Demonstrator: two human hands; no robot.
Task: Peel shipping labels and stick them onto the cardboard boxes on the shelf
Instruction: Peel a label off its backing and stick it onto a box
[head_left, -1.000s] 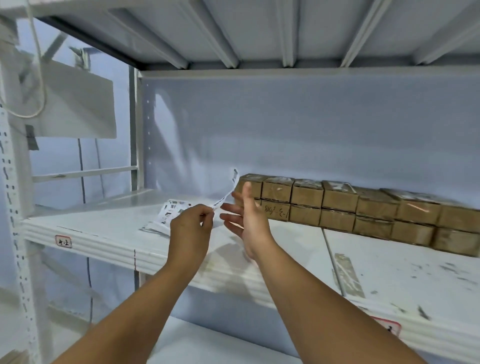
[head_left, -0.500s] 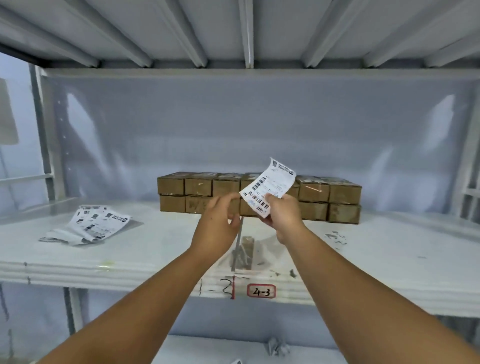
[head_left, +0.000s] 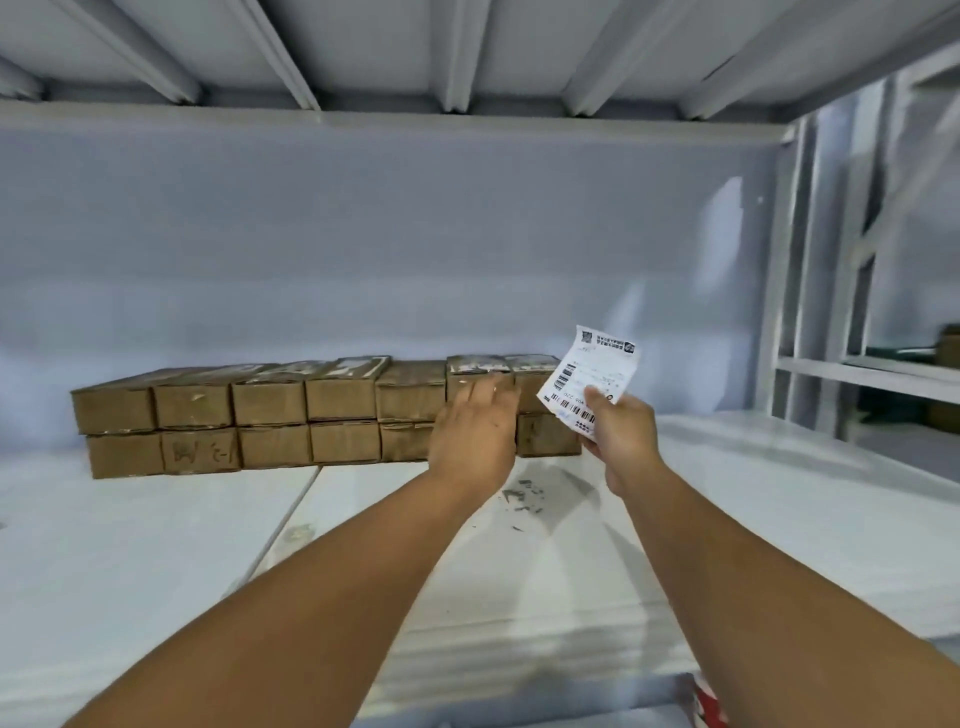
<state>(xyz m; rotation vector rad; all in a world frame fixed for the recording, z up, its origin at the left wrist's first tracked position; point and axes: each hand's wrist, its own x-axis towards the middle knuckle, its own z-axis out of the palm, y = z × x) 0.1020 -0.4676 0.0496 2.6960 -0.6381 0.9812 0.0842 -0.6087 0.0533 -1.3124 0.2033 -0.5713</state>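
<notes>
Well off to the left of my left hand, the boxes (head_left: 322, 415) begin: brown cardboard in a row two layers high, set against the back of the shelf (head_left: 156, 545) and running rightward until they pass behind both hands. One lower box near the far left end has dark writing (head_left: 200, 451) on its front, too smudged for me to read. My left hand (head_left: 475, 436) is stretched forward with the fingers (head_left: 493, 397) straight and loosely spread, holding nothing; the fingertips overlap the front of the upper box second from the right end, but they are blurred and I cannot tell whether they touch it. Just below and to the right of that hand, grey scuffs (head_left: 524, 501) mark the white shelf surface. Just beside it on the right, the label (head_left: 589, 379) stands up in the air, its top leaning to the right, printed face with barcodes towards me, covering part of the last upper box. My right hand (head_left: 621, 431) pinches the label by its lower edge, thumb on the printed side and the other fingers curled behind. Further right of that hand, the pale metal uprights (head_left: 810, 260) of the rack rise. Down by my right forearm, a red tag (head_left: 709, 704) shows at the shelf's front lip.
</notes>
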